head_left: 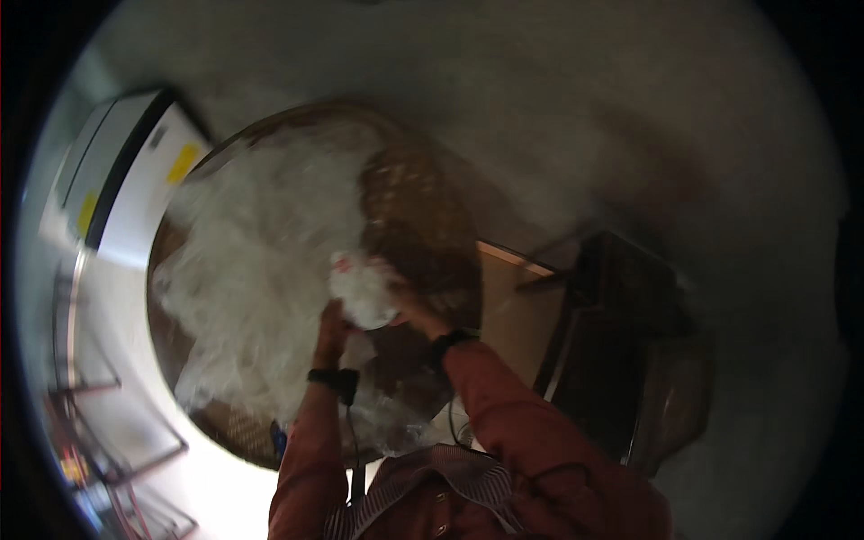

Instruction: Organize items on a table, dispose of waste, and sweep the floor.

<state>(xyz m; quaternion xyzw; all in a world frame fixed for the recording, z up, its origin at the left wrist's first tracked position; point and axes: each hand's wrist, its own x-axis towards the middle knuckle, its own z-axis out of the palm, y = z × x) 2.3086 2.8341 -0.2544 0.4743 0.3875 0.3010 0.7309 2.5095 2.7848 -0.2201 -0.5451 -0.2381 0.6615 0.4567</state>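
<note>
Between my two hands is a white crumpled bundle (364, 295) with small red marks, which looks like thin plastic. My left hand (332, 326) grips its lower left side, and my right hand (410, 304) closes on its right edge. Blur hides the separate fingers. Just left of the bundle, a large heap of whitish see-through plastic (265, 216) covers much of a big round woven tray (423, 202). The tray's brown weave shows on the right. Each wrist wears a black band, and a cable hangs from each band.
Beyond the tray on the left stands a white box-shaped appliance (135, 171) with yellow labels. Dark metal racks (117, 432) line the lower left. To the right are a dark boxy piece of furniture (603, 360) and a brown chair-like shape (679, 405).
</note>
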